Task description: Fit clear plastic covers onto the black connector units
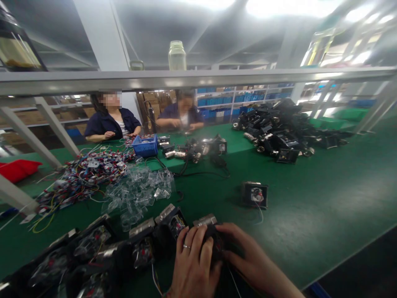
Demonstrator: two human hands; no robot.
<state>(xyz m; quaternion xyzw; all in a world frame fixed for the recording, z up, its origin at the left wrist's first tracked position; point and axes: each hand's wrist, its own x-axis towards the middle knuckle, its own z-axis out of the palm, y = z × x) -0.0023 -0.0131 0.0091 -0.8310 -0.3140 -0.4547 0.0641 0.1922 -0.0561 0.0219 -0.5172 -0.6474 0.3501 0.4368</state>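
A black boxy housing with a silvery metal fitting (205,220) is between my two hands at the front of the bench. My left hand (194,260), with a ring on one finger, lies over its top and left side, fingers bent around it. From the right, my right hand (245,248) grips the same housing with thumb and fingers; its inside is mostly hidden. A thin pale wire hangs below. Just left stands a row of similar black housings (144,250) with metal fittings and wires. Another open housing (256,194) sits apart beyond my right hand.
Clear plastic pieces (139,186) and a heap of wired parts (89,169) lie to the left, near a blue bin (145,145). A large pile of black housings (279,128) is at the back right. Two people work across the green bench (319,198), beneath an overhead shelf (217,78).
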